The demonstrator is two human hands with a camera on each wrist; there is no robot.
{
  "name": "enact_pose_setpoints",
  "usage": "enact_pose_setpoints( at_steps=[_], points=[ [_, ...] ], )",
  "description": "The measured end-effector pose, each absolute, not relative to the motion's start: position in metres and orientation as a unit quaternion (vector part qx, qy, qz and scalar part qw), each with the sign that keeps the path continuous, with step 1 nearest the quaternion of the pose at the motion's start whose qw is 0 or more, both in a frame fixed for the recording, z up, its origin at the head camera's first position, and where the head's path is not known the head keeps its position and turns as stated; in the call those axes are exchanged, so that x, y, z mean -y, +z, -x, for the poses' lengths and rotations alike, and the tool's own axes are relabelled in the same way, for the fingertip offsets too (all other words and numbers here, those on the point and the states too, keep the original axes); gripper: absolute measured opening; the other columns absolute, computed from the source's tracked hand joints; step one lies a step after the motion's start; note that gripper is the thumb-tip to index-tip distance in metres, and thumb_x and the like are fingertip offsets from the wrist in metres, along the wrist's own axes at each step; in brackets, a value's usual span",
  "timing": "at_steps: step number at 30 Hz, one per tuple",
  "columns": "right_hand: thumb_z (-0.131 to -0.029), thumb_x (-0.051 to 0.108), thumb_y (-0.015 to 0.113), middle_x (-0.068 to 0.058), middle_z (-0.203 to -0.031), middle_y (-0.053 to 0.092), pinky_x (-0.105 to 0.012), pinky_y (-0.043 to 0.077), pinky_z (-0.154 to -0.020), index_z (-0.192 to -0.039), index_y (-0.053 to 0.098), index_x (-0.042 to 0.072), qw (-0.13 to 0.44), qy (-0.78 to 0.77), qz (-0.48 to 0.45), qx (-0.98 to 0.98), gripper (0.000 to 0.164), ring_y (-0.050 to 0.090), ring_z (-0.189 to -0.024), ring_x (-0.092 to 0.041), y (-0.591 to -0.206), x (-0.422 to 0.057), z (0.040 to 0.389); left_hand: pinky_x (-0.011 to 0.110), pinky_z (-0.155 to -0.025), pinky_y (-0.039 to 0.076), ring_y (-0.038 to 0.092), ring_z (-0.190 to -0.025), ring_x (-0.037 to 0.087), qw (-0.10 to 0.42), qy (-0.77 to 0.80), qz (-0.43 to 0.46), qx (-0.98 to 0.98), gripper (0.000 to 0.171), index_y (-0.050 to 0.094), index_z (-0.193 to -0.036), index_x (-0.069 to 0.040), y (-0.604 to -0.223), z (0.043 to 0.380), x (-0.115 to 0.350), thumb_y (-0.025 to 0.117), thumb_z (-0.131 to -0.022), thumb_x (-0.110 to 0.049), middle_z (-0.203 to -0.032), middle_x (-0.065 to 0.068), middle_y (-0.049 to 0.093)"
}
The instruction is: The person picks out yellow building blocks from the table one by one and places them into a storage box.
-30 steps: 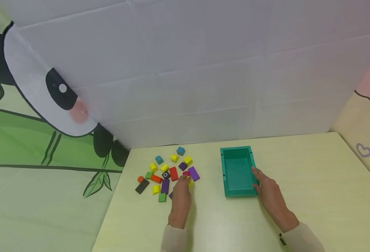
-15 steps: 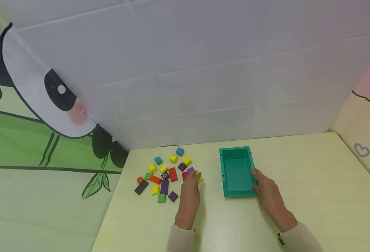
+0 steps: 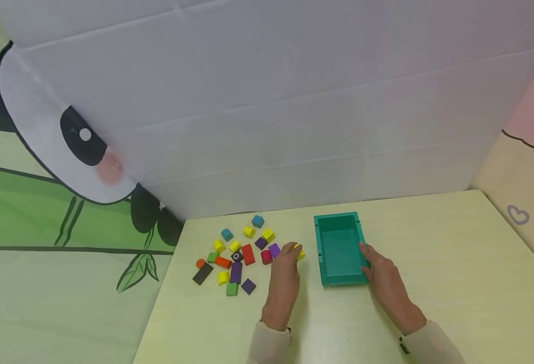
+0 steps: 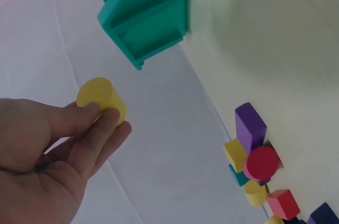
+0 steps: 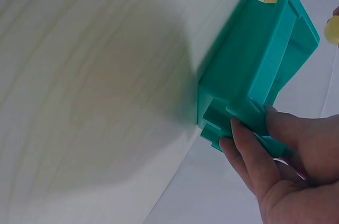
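Note:
My left hand (image 3: 285, 283) pinches a yellow cylinder block (image 4: 103, 97) between thumb and fingertips, raised in the space between the loose blocks and the bin. The right hand (image 3: 387, 280) grips the right side wall of a teal plastic bin (image 3: 342, 279), thumb over the rim and fingers against the outside, as the right wrist view (image 5: 249, 91) shows. Inside, the bin's floor is bare in the head view. Just left of my left hand lie a purple block (image 3: 274, 250) and a crimson cylinder (image 3: 266, 257).
Several coloured wooden blocks lie scattered on the table's left, among them a red block (image 3: 248, 254), a dark plank (image 3: 203, 273), a green cube (image 3: 232, 289) and a blue block (image 3: 258, 221). A white cloth wall (image 3: 267, 182) rises behind the table's back edge.
My left hand has moved right, away from the scattered blocks, carrying the yellow cylinder block toward the teal bin. The right hand keeps its grip on the bin's side.

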State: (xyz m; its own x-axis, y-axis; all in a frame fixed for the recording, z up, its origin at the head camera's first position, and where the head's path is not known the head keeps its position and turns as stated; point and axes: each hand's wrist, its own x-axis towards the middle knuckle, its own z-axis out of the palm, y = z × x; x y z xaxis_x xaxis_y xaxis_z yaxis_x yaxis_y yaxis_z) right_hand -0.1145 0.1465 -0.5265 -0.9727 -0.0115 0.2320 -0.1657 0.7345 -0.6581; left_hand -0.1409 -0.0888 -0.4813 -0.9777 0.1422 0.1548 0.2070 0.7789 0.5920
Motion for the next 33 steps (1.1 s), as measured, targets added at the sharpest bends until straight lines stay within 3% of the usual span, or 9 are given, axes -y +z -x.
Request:
enact_pose_setpoints(
  at_steps=[33],
  points=[
    [-0.087,-0.011,0.078,-0.034,-0.145,0.056,-0.062,0.058,-0.095,-0.148,0.052,-0.012,0.107,0.365,-0.042,0.924,0.066,0.061,-0.125,-0.052,-0.527,-0.145,0.116,0.036,-0.108,0.054,0.065,-0.131,0.028,0.053,-0.275,0.202,0.938,0.044,0.07,-0.136,-0.002,-0.485,0.143,0.045,0.068,-0.095,0.013,-0.141,0.01,0.066]
  ],
)
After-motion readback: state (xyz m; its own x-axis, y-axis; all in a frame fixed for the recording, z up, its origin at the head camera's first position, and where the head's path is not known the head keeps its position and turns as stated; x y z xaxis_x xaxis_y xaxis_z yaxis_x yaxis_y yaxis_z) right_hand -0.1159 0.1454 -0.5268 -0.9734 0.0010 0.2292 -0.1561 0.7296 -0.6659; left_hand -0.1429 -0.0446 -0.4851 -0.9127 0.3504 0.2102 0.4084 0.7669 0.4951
